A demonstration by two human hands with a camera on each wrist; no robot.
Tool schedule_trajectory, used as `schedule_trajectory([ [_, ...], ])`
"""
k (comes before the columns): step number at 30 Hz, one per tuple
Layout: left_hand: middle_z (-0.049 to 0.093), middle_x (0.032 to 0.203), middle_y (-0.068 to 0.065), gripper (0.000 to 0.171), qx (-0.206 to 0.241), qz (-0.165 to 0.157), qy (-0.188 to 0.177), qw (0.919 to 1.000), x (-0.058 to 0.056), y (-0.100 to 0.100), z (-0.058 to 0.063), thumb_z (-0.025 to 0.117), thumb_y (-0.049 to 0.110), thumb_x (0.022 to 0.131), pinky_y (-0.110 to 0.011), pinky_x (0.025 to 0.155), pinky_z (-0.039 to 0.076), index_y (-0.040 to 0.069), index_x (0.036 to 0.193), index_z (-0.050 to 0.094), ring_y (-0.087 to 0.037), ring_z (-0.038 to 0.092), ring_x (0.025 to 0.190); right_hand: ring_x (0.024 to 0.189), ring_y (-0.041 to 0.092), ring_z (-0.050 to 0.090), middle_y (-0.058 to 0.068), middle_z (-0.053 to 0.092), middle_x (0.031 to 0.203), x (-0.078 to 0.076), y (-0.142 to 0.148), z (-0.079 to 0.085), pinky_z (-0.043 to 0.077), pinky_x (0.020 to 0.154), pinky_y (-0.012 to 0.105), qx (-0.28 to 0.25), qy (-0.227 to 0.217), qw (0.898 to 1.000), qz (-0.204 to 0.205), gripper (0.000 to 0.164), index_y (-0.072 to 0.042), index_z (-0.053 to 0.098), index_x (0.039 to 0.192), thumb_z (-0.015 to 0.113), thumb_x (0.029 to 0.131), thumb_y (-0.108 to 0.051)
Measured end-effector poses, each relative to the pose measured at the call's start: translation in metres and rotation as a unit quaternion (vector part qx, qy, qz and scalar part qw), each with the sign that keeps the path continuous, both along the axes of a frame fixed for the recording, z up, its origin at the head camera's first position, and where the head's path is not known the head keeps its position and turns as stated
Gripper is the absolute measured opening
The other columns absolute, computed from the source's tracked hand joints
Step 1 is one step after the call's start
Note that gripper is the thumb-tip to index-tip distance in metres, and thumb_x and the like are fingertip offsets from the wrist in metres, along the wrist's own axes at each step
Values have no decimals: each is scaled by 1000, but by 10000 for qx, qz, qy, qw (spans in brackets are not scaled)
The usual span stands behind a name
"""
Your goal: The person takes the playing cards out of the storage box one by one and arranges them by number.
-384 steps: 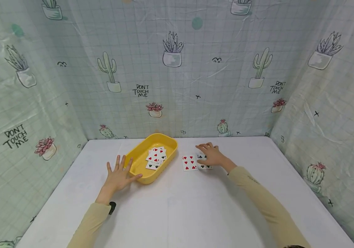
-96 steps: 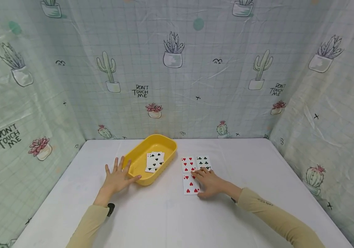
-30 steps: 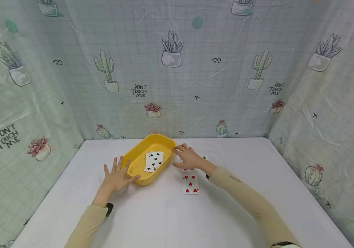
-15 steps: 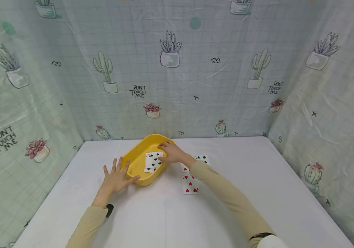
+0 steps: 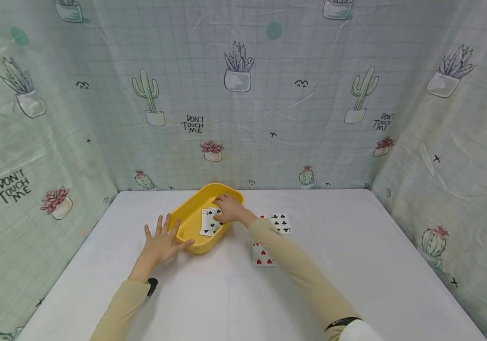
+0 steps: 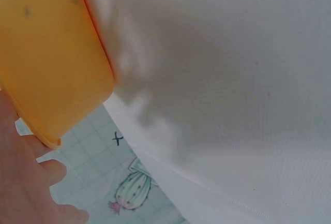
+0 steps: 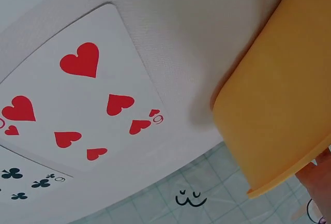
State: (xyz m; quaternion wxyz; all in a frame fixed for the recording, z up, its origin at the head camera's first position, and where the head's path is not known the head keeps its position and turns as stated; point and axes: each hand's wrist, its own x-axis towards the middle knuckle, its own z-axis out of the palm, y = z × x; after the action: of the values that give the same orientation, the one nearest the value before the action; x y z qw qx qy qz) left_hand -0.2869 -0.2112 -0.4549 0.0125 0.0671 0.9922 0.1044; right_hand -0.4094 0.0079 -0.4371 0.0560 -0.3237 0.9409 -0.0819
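Observation:
My left hand rests with spread fingers against the near-left side of a yellow plastic tray. My right hand reaches over the tray's right wall, thumb and fingers apart over a spade playing card. Its fingertips partly cover that card; contact is hard to make out. Another card with a red corner mark shows beneath it. Right of the tray, the six of clubs lies beside the six of hearts, which the right forearm mostly hides in the head view. The five of hearts lies nearer me.
A white-covered table carries everything. Behind and at both sides hangs a curtain printed with cacti. The tray stands near the table's back edge. My right sleeve crosses above the laid-out cards.
Since the earliest frame, the five of hearts has come onto the table and a heart card has left the tray. Lately my right hand has moved left into the tray; my left hand has stayed.

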Motion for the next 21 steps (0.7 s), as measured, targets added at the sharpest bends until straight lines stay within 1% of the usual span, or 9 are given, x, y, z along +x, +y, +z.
schedule_trajectory([
  [4, 0, 149, -24, 96, -30, -4, 6, 10000, 0, -1, -1, 35, 74, 76, -70, 96, -11, 7, 143, 16, -45, -4, 135, 126, 25, 34, 6, 39, 139, -2, -6, -3, 37, 101, 40, 33, -129, 9999, -94, 56, -10, 42, 133, 55, 85, -36],
  [9, 3, 148, -23, 96, -5, -23, 127, 9999, -2, 2, 1, 36, 74, 76, -70, 97, -9, 7, 143, 18, -46, -2, 134, 128, 24, 32, 5, 38, 140, -3, -11, -7, 37, 101, 40, 183, -90, 9995, -252, 59, -12, 41, 134, 56, 84, -40],
  [11, 3, 148, -24, 96, -9, -24, 103, 9999, -2, 3, 1, 36, 74, 76, -70, 97, -9, 7, 143, 18, -47, -3, 134, 129, 24, 31, 4, 37, 141, -2, -13, -8, 35, 102, 40, 266, -133, 9990, -335, 62, -13, 40, 135, 58, 82, -42],
  [15, 2, 149, -24, 97, -125, 13, 9, 9999, 0, 3, 1, 34, 75, 75, -70, 97, -9, 8, 143, 16, -46, -4, 134, 133, 23, 27, 1, 34, 144, 2, -18, -10, 30, 106, 41, 453, -494, 9965, -507, 71, -16, 36, 137, 62, 78, -46],
  [18, 2, 148, -24, 97, -123, 55, 38, 9999, 1, 3, 1, 35, 75, 76, -70, 97, -9, 7, 143, 17, -46, -3, 134, 134, 22, 25, -1, 32, 145, 3, -21, -10, 27, 108, 43, 672, -712, 9935, -583, 78, -18, 34, 138, 64, 75, -50],
  [21, 3, 148, -24, 96, -55, 67, 76, 9999, 0, 3, 2, 36, 74, 76, -70, 97, -9, 7, 142, 18, -46, -3, 134, 133, 21, 24, -2, 32, 145, 3, -23, -9, 24, 109, 45, 756, -881, 9912, -641, 83, -19, 32, 139, 68, 71, -50],
])
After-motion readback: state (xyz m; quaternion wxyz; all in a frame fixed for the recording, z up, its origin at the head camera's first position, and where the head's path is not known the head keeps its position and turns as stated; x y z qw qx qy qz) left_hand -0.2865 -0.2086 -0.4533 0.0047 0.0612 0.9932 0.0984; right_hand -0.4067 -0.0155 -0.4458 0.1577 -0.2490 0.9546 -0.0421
